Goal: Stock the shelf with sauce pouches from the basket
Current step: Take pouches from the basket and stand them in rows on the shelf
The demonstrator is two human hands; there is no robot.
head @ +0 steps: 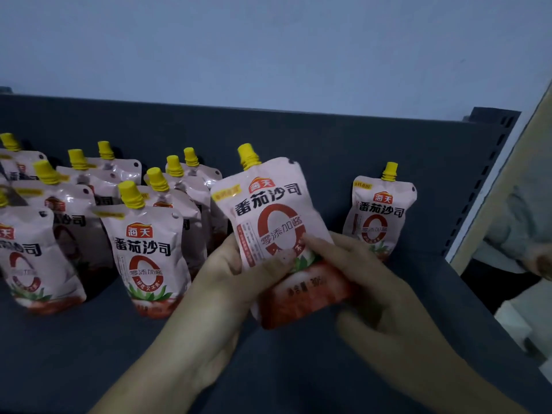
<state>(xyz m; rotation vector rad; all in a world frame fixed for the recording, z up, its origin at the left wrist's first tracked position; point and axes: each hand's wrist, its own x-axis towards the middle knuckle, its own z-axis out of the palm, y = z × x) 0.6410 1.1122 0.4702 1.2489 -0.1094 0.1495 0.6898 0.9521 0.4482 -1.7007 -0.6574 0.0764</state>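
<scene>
A pink sauce pouch [270, 216] with a yellow spout cap is held tilted above the dark shelf [343, 369] in both hands. My left hand [227, 282] grips its lower left side. My right hand [367, 282] holds the lower right, thumb on the front label. Several matching pouches [149, 252] stand in rows on the left of the shelf. One lone pouch [379, 213] stands upright at the right, against the back panel. The basket is out of view.
The shelf's dark back panel [268, 132] rises behind the pouches. A perforated upright [490, 162] ends the shelf on the right, with a pale board [507, 186] beyond it. Bare shelf surface lies between the rows and the lone pouch.
</scene>
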